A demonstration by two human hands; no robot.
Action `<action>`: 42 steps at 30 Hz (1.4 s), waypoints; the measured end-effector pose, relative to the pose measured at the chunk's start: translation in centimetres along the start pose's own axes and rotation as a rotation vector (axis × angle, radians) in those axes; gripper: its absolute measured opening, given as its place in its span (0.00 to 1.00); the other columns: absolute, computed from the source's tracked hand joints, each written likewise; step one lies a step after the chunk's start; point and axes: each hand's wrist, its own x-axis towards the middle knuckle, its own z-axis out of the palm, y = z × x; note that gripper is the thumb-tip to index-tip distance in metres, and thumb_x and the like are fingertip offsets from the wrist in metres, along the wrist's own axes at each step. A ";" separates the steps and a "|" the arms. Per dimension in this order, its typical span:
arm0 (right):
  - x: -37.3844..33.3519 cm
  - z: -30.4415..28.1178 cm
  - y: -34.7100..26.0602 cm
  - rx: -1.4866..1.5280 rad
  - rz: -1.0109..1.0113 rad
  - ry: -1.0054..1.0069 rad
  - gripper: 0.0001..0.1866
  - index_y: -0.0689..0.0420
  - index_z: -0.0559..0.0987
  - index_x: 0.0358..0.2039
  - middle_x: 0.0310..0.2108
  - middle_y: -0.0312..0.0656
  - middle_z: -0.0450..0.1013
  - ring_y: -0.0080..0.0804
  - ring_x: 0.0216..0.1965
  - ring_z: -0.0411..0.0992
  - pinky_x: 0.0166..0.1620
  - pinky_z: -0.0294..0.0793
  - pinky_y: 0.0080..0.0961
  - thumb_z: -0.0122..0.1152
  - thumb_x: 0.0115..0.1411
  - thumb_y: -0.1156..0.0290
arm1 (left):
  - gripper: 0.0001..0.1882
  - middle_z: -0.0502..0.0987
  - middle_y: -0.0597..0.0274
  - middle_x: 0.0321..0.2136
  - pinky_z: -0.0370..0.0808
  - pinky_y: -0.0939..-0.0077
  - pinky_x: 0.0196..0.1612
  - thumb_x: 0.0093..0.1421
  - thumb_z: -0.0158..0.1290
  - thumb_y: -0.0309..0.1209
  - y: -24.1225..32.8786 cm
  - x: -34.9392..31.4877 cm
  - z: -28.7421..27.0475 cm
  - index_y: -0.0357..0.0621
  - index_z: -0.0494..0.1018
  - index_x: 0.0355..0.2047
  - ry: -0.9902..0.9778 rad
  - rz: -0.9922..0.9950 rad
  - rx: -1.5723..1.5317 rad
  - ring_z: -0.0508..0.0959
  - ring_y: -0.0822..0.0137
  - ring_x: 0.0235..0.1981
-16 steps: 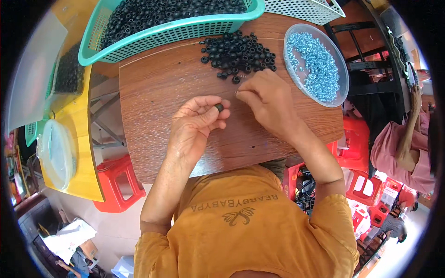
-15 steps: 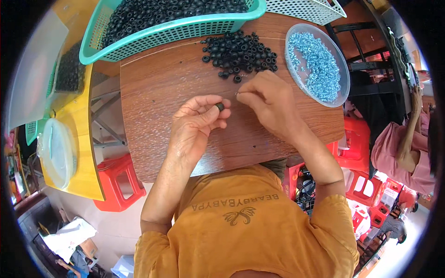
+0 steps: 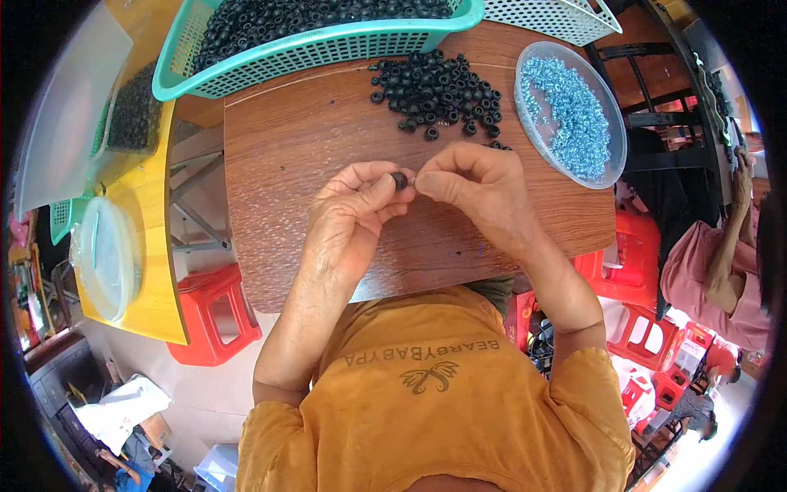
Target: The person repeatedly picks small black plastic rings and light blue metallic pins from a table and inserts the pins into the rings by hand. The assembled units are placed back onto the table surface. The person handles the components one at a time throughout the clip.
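A round black bead (image 3: 399, 180) is pinched between the thumb and fingertips of my left hand (image 3: 348, 217), just above the wooden table. Close against it, my right hand (image 3: 484, 197) has thumb and forefinger pressed together on something tiny. That small piece shows as a faint speck at the bead's side, too small to name. Beyond my hands lies a loose heap of black beads (image 3: 438, 90) with holes through them. A round clear tray (image 3: 616, 164) at the right holds many tiny shiny light-blue pieces (image 3: 578, 123).
A turquoise basket (image 3: 320, 56) full of black beads stands at the table's (image 3: 279, 164) far edge, beside a white basket (image 3: 557, 20). To the left, a yellow table (image 3: 143, 271) bears a round plastic lid (image 3: 106, 258). Red stools (image 3: 215, 316) and a person in pink (image 3: 709, 271) are nearby.
My right hand has come left, bringing its fingertips up to the bead in my left hand. The bead is turned and shows more. The whole view has shifted slightly.
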 end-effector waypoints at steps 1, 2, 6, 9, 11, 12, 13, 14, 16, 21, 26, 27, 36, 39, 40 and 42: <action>0.0 0.1 0.0 0.017 0.010 -0.002 0.08 0.65 0.78 0.27 0.24 0.35 0.74 0.16 0.27 0.68 0.30 0.67 0.16 0.61 0.53 0.72 | 0.08 0.76 0.57 0.33 0.71 0.72 0.39 0.55 0.53 0.24 0.0 0.0 0.0 0.37 0.72 0.36 0.003 0.011 0.000 0.75 0.65 0.34; 0.0 0.2 0.1 0.034 0.021 -0.004 0.08 0.65 0.78 0.27 0.24 0.35 0.74 0.16 0.27 0.67 0.30 0.67 0.16 0.61 0.53 0.72 | 0.08 0.76 0.58 0.33 0.71 0.73 0.39 0.55 0.53 0.24 -0.1 0.1 0.1 0.37 0.72 0.36 0.006 0.022 0.001 0.75 0.65 0.33; 0.2 0.4 0.2 0.021 0.038 -0.014 0.08 0.65 0.78 0.26 0.23 0.34 0.74 0.15 0.27 0.67 0.31 0.68 0.16 0.61 0.53 0.72 | 0.06 0.77 0.54 0.32 0.71 0.79 0.37 0.53 0.54 0.21 -0.2 -0.1 0.9 0.35 0.72 0.33 0.034 0.105 0.003 0.76 0.68 0.32; 0.2 0.5 0.3 0.035 0.064 -0.003 0.08 0.65 0.77 0.26 0.23 0.34 0.74 0.15 0.27 0.67 0.30 0.67 0.16 0.61 0.53 0.72 | 0.07 0.77 0.54 0.32 0.71 0.80 0.37 0.53 0.54 0.21 -0.4 -0.3 0.9 0.34 0.72 0.33 0.030 0.152 0.022 0.75 0.68 0.31; 0.2 0.7 0.3 0.037 0.062 0.012 0.08 0.65 0.77 0.26 0.23 0.34 0.74 0.15 0.27 0.67 0.30 0.67 0.16 0.61 0.53 0.72 | 0.07 0.77 0.54 0.32 0.71 0.79 0.36 0.53 0.54 0.20 -0.5 -0.3 1.0 0.34 0.72 0.34 0.043 0.156 0.026 0.75 0.68 0.31; 0.1 0.8 0.2 0.038 0.061 0.020 0.08 0.65 0.77 0.25 0.23 0.34 0.74 0.15 0.27 0.67 0.30 0.67 0.16 0.61 0.53 0.71 | 0.07 0.77 0.54 0.32 0.71 0.79 0.36 0.53 0.54 0.20 -0.5 -0.4 1.0 0.34 0.72 0.34 0.050 0.158 0.029 0.75 0.68 0.31; 0.2 0.9 0.3 0.035 0.060 0.033 0.08 0.65 0.77 0.25 0.22 0.35 0.74 0.15 0.26 0.67 0.30 0.67 0.16 0.61 0.53 0.71 | 0.07 0.77 0.54 0.32 0.71 0.79 0.36 0.53 0.54 0.20 -0.6 -0.4 1.1 0.34 0.72 0.34 0.052 0.168 0.041 0.75 0.68 0.31; 0.2 1.0 0.6 0.032 0.059 0.046 0.09 0.65 0.77 0.25 0.22 0.35 0.74 0.15 0.26 0.67 0.29 0.67 0.16 0.61 0.53 0.71 | 0.07 0.77 0.54 0.32 0.71 0.79 0.35 0.53 0.54 0.20 -0.7 -0.4 1.1 0.33 0.72 0.34 0.055 0.177 0.053 0.75 0.68 0.31; 0.1 1.1 0.7 -0.003 0.054 0.061 0.09 0.65 0.77 0.24 0.21 0.36 0.74 0.15 0.25 0.68 0.29 0.67 0.16 0.61 0.53 0.71 | 0.07 0.77 0.54 0.31 0.72 0.78 0.35 0.53 0.54 0.19 -0.8 -0.5 1.3 0.33 0.72 0.33 0.061 0.184 0.067 0.75 0.68 0.30; 0.1 1.0 1.2 0.116 0.086 0.013 0.11 0.65 0.77 0.22 0.18 0.36 0.74 0.16 0.23 0.67 0.26 0.67 0.17 0.61 0.54 0.69 | 0.06 0.77 0.54 0.31 0.74 0.77 0.36 0.52 0.54 0.17 -1.1 -0.6 1.0 0.34 0.72 0.32 0.027 0.234 0.110 0.76 0.68 0.30; 0.1 1.2 1.8 0.157 0.119 0.004 0.12 0.64 0.77 0.20 0.16 0.36 0.72 0.18 0.20 0.66 0.24 0.65 0.17 0.61 0.54 0.69 | 0.06 0.77 0.53 0.31 0.75 0.76 0.37 0.52 0.54 0.16 -1.4 -0.6 0.4 0.34 0.72 0.31 0.005 0.205 0.100 0.76 0.67 0.29; 0.1 1.4 1.7 0.150 0.104 0.014 0.12 0.64 0.76 0.19 0.16 0.36 0.72 0.19 0.19 0.66 0.24 0.64 0.17 0.61 0.54 0.68 | 0.06 0.77 0.53 0.31 0.75 0.76 0.37 0.52 0.54 0.17 -1.3 -0.6 0.3 0.34 0.72 0.32 0.010 0.195 0.099 0.76 0.67 0.30; 5.6 0.7 3.3 -0.959 -0.740 0.309 0.04 0.57 0.75 0.22 0.23 0.40 0.65 0.38 0.29 0.63 0.30 0.62 0.32 0.57 0.41 0.78 | 0.06 0.76 0.52 0.34 0.73 0.75 0.37 0.54 0.53 0.19 -0.6 -0.5 -0.6 0.34 0.71 0.33 0.006 0.159 -0.069 0.76 0.67 0.31; 6.8 1.0 3.9 -1.122 -0.796 0.240 0.04 0.57 0.73 0.19 0.22 0.41 0.63 0.37 0.29 0.61 0.32 0.61 0.31 0.56 0.38 0.78 | 0.06 0.76 0.52 0.34 0.73 0.76 0.37 0.54 0.53 0.19 -0.6 -0.4 -0.8 0.34 0.71 0.33 0.030 0.140 -0.065 0.76 0.67 0.31; 6.9 1.1 4.0 -1.170 -0.809 0.211 0.04 0.57 0.72 0.17 0.22 0.41 0.62 0.37 0.29 0.61 0.32 0.60 0.31 0.56 0.37 0.77 | 0.06 0.76 0.52 0.34 0.73 0.76 0.37 0.54 0.53 0.19 -0.5 -0.5 -0.8 0.34 0.71 0.33 0.029 0.140 -0.066 0.76 0.67 0.31; 7.1 1.3 3.9 -1.216 -0.822 0.175 0.04 0.57 0.71 0.16 0.22 0.42 0.62 0.38 0.30 0.60 0.33 0.60 0.31 0.56 0.36 0.77 | 0.06 0.77 0.52 0.34 0.73 0.76 0.37 0.54 0.53 0.20 -0.4 -0.5 -0.8 0.35 0.71 0.33 0.028 0.136 -0.069 0.76 0.67 0.31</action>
